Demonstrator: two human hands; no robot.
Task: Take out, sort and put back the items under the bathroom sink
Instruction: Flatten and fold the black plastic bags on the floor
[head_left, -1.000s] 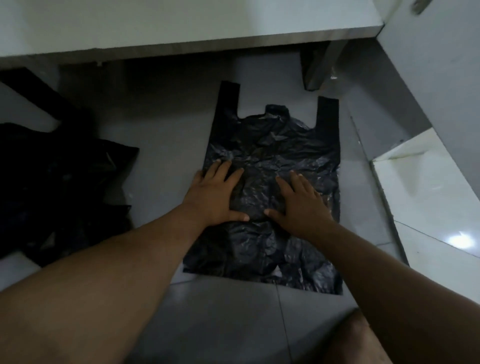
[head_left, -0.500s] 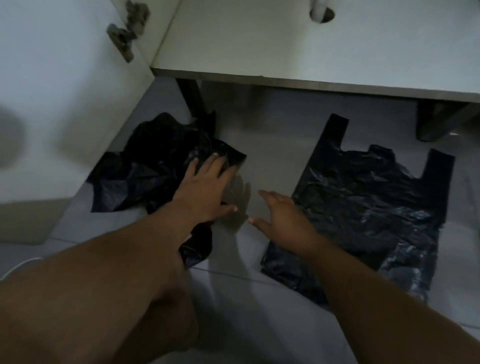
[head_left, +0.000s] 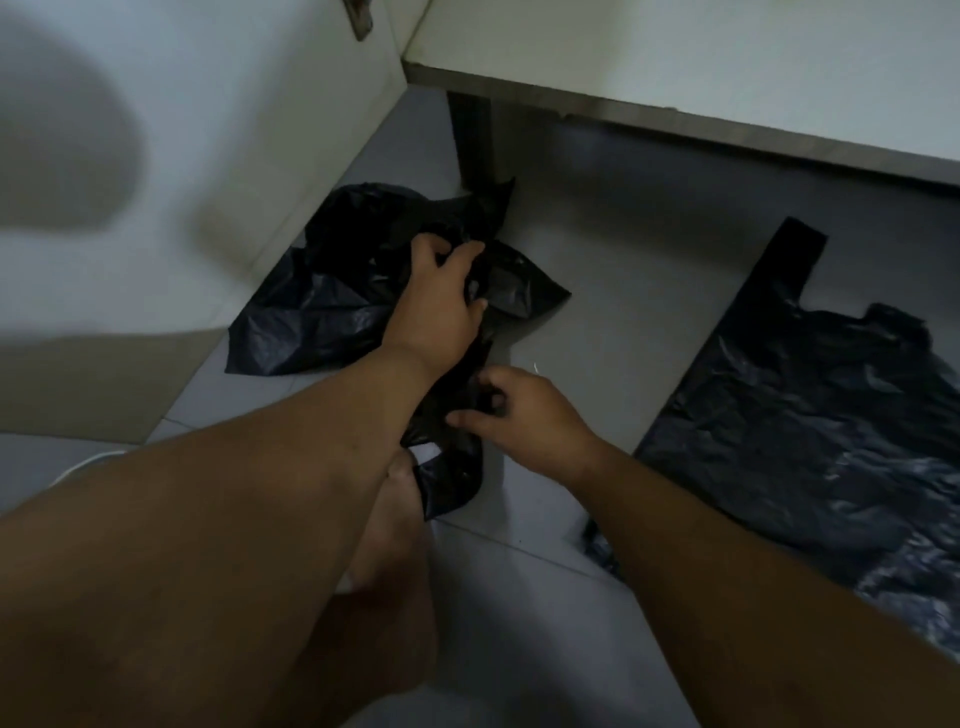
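Crumpled bag (head_left: 322, 306) lay on floor (head_left: 639, 291) left of flattened bag (head_left: 810, 415), before cabinet leg (head_left: 475, 140); both hands on crumpled bag.

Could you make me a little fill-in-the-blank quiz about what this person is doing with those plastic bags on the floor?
1. Both plastic bags on the floor are ____ in colour.
2. The left hand and the right hand both grip the ____ bag, not the one spread out.
3. The flattened bag lies to the person's ____ side.
4. The bags lie on a grey tiled ____.

Missing words: black; crumpled; right; floor
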